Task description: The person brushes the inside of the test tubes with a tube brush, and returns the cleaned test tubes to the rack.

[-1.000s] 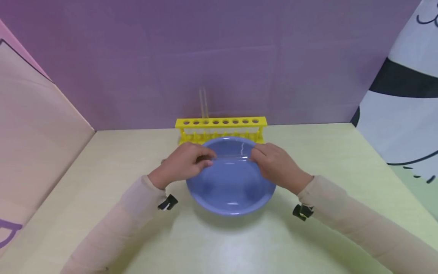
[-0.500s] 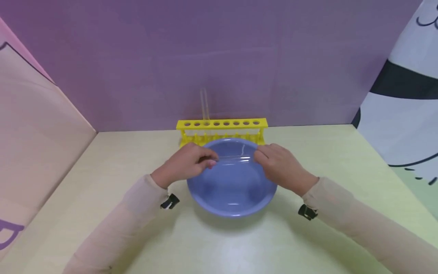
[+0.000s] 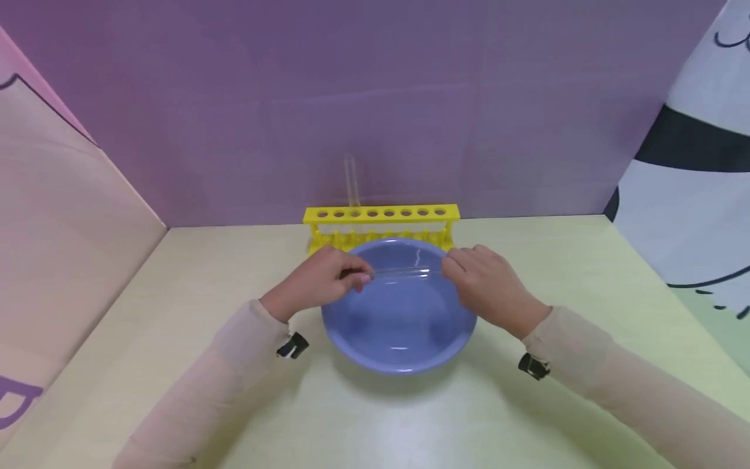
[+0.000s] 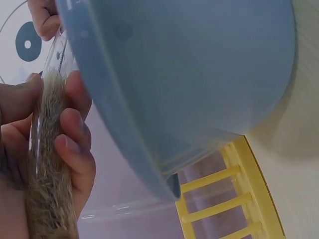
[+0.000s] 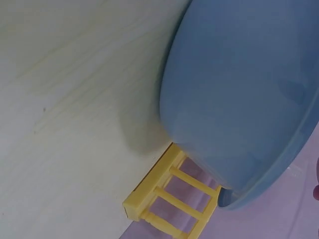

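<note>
Over the blue basin (image 3: 401, 319), my left hand (image 3: 322, 277) grips a clear glass test tube (image 3: 404, 271) lying roughly level. Inside the tube in the left wrist view is a test tube brush (image 4: 50, 164), its bristles between my left thumb and fingers. A thin twisted wire runs from the bristles toward my right hand (image 3: 486, 283), which is curled at the tube's other end. Its fingers seem to hold the brush's wire; the exact grip is hidden. In the right wrist view only a sliver of a hand shows at the right edge.
Behind the basin stands a yellow test tube rack (image 3: 381, 213), partly covered by the basin's rim. One upright clear tube (image 3: 352, 182) is in it. A purple backdrop (image 3: 375, 98) rises behind the pale tabletop (image 3: 234, 260).
My right hand has moved slightly to the right, away from the left hand, and more of the tube shows between them. The left hand stays nearly in place.
</note>
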The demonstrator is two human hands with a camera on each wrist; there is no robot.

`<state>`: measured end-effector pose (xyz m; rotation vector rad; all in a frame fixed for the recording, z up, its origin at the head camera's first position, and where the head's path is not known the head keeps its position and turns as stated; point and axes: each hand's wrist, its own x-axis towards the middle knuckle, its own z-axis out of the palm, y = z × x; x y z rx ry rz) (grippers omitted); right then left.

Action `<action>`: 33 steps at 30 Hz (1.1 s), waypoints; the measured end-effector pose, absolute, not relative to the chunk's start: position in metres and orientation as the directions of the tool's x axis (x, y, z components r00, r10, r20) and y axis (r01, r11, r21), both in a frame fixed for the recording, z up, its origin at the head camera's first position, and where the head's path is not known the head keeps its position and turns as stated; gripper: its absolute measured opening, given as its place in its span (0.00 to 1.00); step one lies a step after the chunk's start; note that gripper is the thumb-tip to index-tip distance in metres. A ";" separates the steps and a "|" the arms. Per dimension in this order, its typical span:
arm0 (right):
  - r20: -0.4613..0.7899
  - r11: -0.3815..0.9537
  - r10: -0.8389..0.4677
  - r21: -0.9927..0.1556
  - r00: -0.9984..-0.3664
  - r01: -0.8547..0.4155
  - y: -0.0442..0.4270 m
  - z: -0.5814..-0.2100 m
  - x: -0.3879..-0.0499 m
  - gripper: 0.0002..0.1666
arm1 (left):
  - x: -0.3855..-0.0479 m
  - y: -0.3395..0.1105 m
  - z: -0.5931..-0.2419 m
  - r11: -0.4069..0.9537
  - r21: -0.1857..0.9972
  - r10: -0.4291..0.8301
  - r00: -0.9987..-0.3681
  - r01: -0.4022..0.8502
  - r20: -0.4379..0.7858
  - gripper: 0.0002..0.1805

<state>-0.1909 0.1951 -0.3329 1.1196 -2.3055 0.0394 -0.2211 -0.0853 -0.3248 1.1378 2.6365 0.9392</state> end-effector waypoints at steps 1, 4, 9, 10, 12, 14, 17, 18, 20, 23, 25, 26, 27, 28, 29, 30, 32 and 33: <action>0.513 0.644 -0.715 0.217 -0.475 -0.734 0.196 -0.333 -0.191 0.15 | -0.221 -0.086 -0.324 0.524 0.591 0.693 -0.710 0.614 0.124 0.09; 0.530 0.632 -0.717 0.221 -0.452 -0.743 0.197 -0.334 -0.192 0.16 | -0.220 -0.087 -0.323 0.521 0.611 0.693 -0.714 0.595 0.104 0.10; 0.542 0.644 -0.706 0.222 -0.456 -0.732 0.201 -0.334 -0.189 0.16 | -0.220 -0.086 -0.323 0.536 0.629 0.684 -0.726 0.563 0.068 0.10; 0.543 0.647 -0.704 0.223 -0.459 -0.729 0.201 -0.334 -0.188 0.16 | -0.220 -0.086 -0.323 0.539 0.632 0.681 -0.729 0.557 0.062 0.10; 0.542 0.651 -0.701 0.222 -0.463 -0.726 0.203 -0.334 -0.187 0.16 | -0.219 -0.086 -0.323 0.545 0.635 0.677 -0.734 0.548 0.052 0.10; 0.537 0.655 -0.699 0.214 -0.472 -0.725 0.204 -0.334 -0.186 0.15 | -0.219 -0.087 -0.323 0.546 0.642 0.674 -0.737 0.538 0.045 0.10; 0.535 0.662 -0.691 0.198 -0.486 -0.723 0.207 -0.334 -0.185 0.16 | -0.218 -0.087 -0.323 0.543 0.650 0.671 -0.740 0.532 0.044 0.10; 0.532 0.664 -0.689 0.192 -0.492 -0.723 0.207 -0.334 -0.184 0.17 | -0.218 -0.088 -0.323 0.542 0.650 0.672 -0.740 0.532 0.045 0.10; 0.533 0.665 -0.687 0.186 -0.494 -0.723 0.209 -0.333 -0.184 0.17 | -0.218 -0.088 -0.323 0.539 0.651 0.673 -0.738 0.534 0.048 0.10; 0.541 0.663 -0.683 0.176 -0.492 -0.727 0.210 -0.333 -0.183 0.18 | -0.218 -0.088 -0.322 0.535 0.651 0.677 -0.734 0.538 0.050 0.10; 0.542 0.664 -0.675 0.151 -0.501 -0.732 0.211 -0.333 -0.182 0.19 | -0.218 -0.089 -0.323 0.531 0.650 0.681 -0.731 0.544 0.055 0.10; 0.539 0.665 -0.670 0.131 -0.510 -0.735 0.211 -0.333 -0.182 0.19 | -0.218 -0.089 -0.323 0.530 0.647 0.683 -0.728 0.548 0.057 0.10; 0.533 0.666 -0.666 0.109 -0.522 -0.738 0.211 -0.332 -0.182 0.19 | -0.217 -0.090 -0.324 0.529 0.645 0.684 -0.727 0.551 0.060 0.10; 0.526 0.667 -0.661 0.085 -0.535 -0.740 0.211 -0.332 -0.182 0.20 | -0.217 -0.091 -0.324 0.528 0.643 0.686 -0.725 0.555 0.063 0.10; 0.519 0.667 -0.659 0.066 -0.545 -0.742 0.212 -0.331 -0.183 0.19 | -0.217 -0.091 -0.325 0.528 0.639 0.687 -0.724 0.559 0.066 0.10; 0.510 0.666 -0.657 0.048 -0.555 -0.744 0.212 -0.331 -0.183 0.18 | -0.217 -0.092 -0.326 0.527 0.636 0.689 -0.722 0.564 0.070 0.10; 0.492 0.666 -0.655 0.019 -0.573 -0.745 0.213 -0.329 -0.184 0.17 | -0.216 -0.092 -0.327 0.525 0.631 0.691 -0.719 0.571 0.076 0.10; 0.481 0.669 -0.654 0.006 -0.584 -0.744 0.214 -0.327 -0.184 0.17 | -0.216 -0.092 -0.327 0.525 0.626 0.692 -0.717 0.577 0.082 0.10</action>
